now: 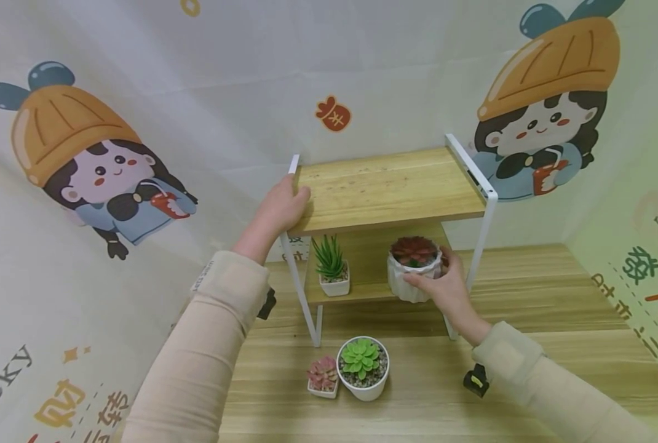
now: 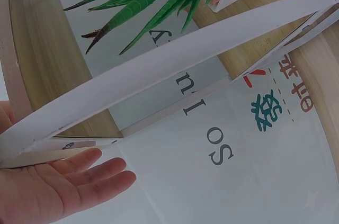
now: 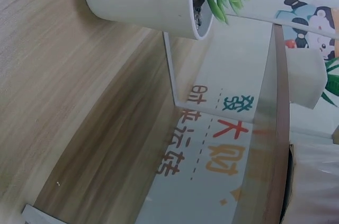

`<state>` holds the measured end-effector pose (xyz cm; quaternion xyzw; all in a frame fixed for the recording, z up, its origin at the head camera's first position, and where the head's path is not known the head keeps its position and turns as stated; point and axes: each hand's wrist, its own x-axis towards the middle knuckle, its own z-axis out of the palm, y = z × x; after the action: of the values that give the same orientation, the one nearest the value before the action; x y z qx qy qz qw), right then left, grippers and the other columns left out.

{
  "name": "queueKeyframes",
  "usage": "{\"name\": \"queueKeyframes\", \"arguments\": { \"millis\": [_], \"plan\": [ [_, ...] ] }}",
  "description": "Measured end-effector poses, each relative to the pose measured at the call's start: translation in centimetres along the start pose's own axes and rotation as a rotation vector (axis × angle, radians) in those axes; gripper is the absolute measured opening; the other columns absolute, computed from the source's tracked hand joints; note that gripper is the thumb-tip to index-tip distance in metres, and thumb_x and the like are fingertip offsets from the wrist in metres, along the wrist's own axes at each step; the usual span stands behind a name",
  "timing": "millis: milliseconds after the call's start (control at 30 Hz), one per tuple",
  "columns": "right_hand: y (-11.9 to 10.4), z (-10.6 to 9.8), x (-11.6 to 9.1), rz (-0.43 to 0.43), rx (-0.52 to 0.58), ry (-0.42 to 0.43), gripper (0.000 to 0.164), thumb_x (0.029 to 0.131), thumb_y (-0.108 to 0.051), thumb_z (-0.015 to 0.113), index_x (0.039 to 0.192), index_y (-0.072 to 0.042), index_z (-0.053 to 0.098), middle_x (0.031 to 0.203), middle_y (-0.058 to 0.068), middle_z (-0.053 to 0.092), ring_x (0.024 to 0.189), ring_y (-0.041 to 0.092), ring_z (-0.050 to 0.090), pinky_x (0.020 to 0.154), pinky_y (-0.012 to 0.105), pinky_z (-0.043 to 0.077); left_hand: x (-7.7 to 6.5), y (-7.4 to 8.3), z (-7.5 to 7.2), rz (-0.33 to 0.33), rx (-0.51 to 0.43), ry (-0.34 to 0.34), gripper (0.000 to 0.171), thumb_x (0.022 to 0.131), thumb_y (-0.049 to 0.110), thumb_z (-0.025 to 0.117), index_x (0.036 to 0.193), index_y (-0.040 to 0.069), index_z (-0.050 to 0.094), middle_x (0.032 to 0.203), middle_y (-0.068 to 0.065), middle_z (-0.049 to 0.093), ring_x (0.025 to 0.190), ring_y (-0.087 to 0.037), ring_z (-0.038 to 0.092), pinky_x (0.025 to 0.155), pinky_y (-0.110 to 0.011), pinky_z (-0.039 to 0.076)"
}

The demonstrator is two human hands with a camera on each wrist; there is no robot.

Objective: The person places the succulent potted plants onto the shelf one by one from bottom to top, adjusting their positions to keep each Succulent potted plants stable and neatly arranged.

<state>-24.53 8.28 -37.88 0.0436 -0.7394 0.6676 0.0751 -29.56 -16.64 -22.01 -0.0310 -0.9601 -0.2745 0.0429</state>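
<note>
Currently, right hand [image 1: 446, 286] grips ribbed white pot [image 1: 402, 286] with red succulent [image 1: 414, 250] at right of lower shelf [image 1: 369, 290]; left hand [image 1: 281, 206], fingers [image 2: 105, 171] extended, touches white frame [image 1: 298, 284] beside upper board [image 1: 384, 184]

Inside the shelf [image 1: 368, 264], I have a gap between the spiky plant [image 1: 331, 264] and the red plant [image 1: 409, 267] in my right grip [image 1: 445, 286]. Its top board [image 1: 387, 191] bars me above, its legs [image 1: 481, 243] sideways. The green plant [image 1: 363, 368] and pink plant [image 1: 323, 376] obstruct its front; the table [image 1: 539, 295] right of it lies free.
</note>
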Motion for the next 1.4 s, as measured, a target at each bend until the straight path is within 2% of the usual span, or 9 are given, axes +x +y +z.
{"name": "queueKeyframes", "arguments": {
  "millis": [133, 200, 367, 567, 667, 833, 1133, 1267, 1400],
  "plan": [
    [0.3, -0.1, 0.3, -0.133, -0.02, 0.039, 0.061, 0.066, -0.015, 0.069, 0.118, -0.002, 0.039, 0.105, 0.013, 0.047, 0.085, 0.014, 0.046, 0.058, 0.016, 0.044, -0.1, 0.0, 0.0, -0.008, -0.004, -0.006, 0.052, 0.087, 0.03, 0.028, 0.131, 0.004, 0.019, 0.129, -0.016, 0.032, 0.113, -0.029, 0.035, 0.091, -0.04, 0.032],
    [0.5, -0.1, 0.4, -0.17, -0.044, 0.055, 0.058, 0.066, -0.016, 0.069, 0.116, -0.001, 0.042, 0.103, 0.012, 0.048, 0.083, 0.012, 0.046, 0.057, 0.016, 0.044, -0.1, 0.0, 0.0, -0.008, -0.006, -0.007, 0.052, 0.087, 0.03, 0.028, 0.131, 0.003, 0.018, 0.129, -0.016, 0.032, 0.113, -0.029, 0.035, 0.091, -0.04, 0.032],
    [0.8, 0.0, 0.2, -0.156, -0.069, 0.092, 0.069, 0.069, -0.023, 0.066, 0.123, 0.003, 0.032, 0.114, 0.014, 0.037, 0.093, 0.02, 0.039, 0.064, 0.017, 0.041, -0.1, 0.0, 0.0, -0.014, -0.016, -0.01, 0.054, 0.087, 0.03, 0.029, 0.132, 0.003, 0.016, 0.13, -0.017, 0.03, 0.114, -0.029, 0.034, 0.092, -0.041, 0.032],
    [1.1, 0.3, 0.1, -0.129, -0.027, 0.08, 0.076, 0.073, -0.025, 0.062, 0.128, 0.005, 0.018, 0.122, 0.02, 0.027, 0.104, 0.034, 0.036, 0.08, 0.037, 0.04, -0.1, 0.0, 0.0, -0.013, -0.014, -0.009, 0.052, 0.087, 0.029, 0.029, 0.131, 0.003, 0.019, 0.128, -0.016, 0.032, 0.111, -0.028, 0.036, 0.09, -0.04, 0.034],
    [1.2, 0.3, 0.1, -0.138, -0.002, 0.06, 0.073, 0.076, -0.021, 0.059, 0.129, 0.004, 0.016, 0.123, 0.021, 0.026, 0.102, 0.033, 0.038, 0.081, 0.041, 0.04, 0.0, 0.0, 0.0, -0.015, -0.01, -0.01, 0.052, 0.087, 0.029, 0.029, 0.131, 0.003, 0.018, 0.129, -0.016, 0.031, 0.113, -0.029, 0.035, 0.091, -0.04, 0.032],
    [1.4, 0.3, 0.4, -0.181, 0.001, 0.042, 0.067, 0.079, -0.018, 0.056, 0.129, 0.002, 0.017, 0.122, 0.019, 0.028, 0.101, 0.029, 0.039, 0.078, 0.037, 0.04, 0.1, 0.1, 0.0, -0.03, -0.007, -0.01, 0.055, 0.086, 0.03, 0.029, 0.132, 0.002, 0.015, 0.132, -0.017, 0.026, 0.118, -0.029, 0.028, 0.096, -0.04, 0.026],
    [1.2, 0.3, 0.3, -0.25, -0.073, 0.048, 0.075, 0.078, -0.034, 0.054, 0.13, 0.003, 0.014, 0.122, 0.02, 0.028, 0.107, 0.026, 0.035, 0.081, 0.042, 0.038, 0.1, 0.2, -0.1, -0.028, 0.001, -0.008, 0.054, 0.086, 0.03, 0.029, 0.132, 0.003, 0.016, 0.13, -0.017, 0.029, 0.115, -0.029, 0.033, 0.094, -0.041, 0.029],
    [1.3, 0.2, 0.0, -0.322, -0.117, 0.031, 0.071, 0.078, -0.022, 0.057, 0.13, 0.002, 0.014, 0.123, 0.02, 0.029, 0.109, 0.03, 0.032, 0.084, 0.047, 0.035, 0.1, 0.2, -0.2, -0.033, 0.0, -0.013, 0.054, 0.086, 0.031, 0.029, 0.132, 0.003, 0.017, 0.13, -0.017, 0.029, 0.114, -0.029, 0.033, 0.093, -0.041, 0.029],
    [1.9, 0.4, -1.6, -0.398, -0.209, 0.019, 0.074, 0.074, -0.008, 0.059, 0.13, 0.004, 0.013, 0.129, 0.023, 0.019, 0.116, 0.034, 0.022, 0.09, 0.052, 0.025, 0.0, 0.2, -0.2, -0.034, 0.014, -0.013, 0.055, 0.086, 0.031, 0.029, 0.132, 0.004, 0.015, 0.132, -0.016, 0.026, 0.118, -0.03, 0.028, 0.096, -0.041, 0.025]
  ]
}}
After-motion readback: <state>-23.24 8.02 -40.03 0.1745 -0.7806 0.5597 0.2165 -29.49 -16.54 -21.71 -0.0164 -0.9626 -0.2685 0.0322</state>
